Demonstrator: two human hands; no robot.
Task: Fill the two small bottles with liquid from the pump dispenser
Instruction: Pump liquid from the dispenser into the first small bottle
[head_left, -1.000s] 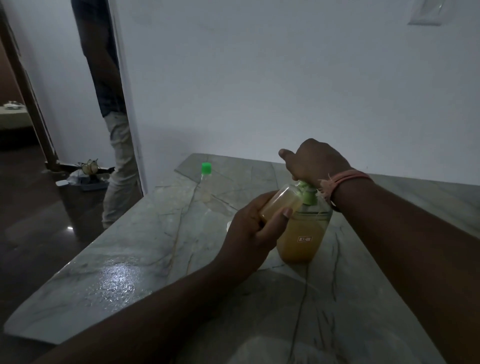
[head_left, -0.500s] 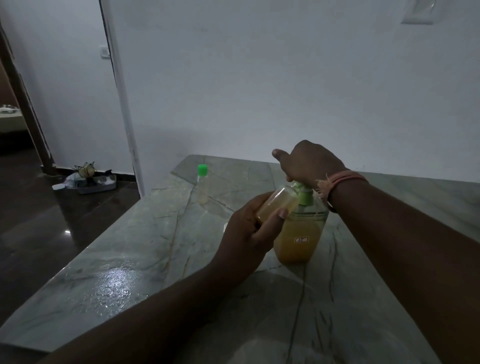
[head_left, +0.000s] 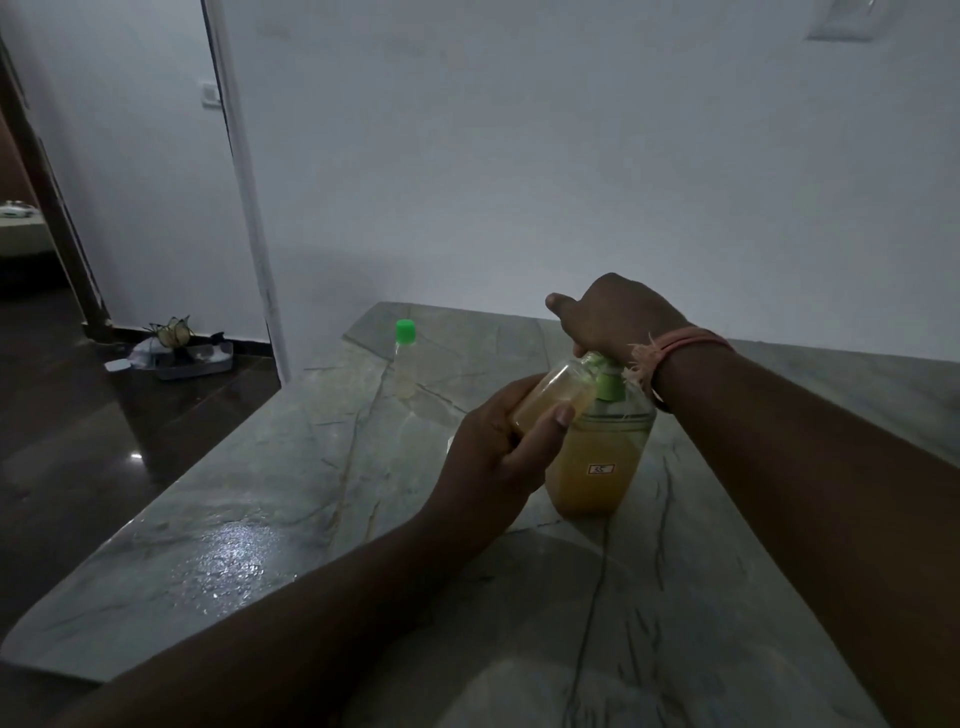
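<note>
Fingers (head_left: 558, 415) of left hand (head_left: 493, 457) wrapped round tilted small bottle (head_left: 553, 397), mouth at green pump head. Right hand (head_left: 608, 317) curled over pump dispenser (head_left: 597, 467), mid-worktop. Capped second bottle (head_left: 404, 358) upright near far left corner of marble worktop (head_left: 260, 519).
</note>
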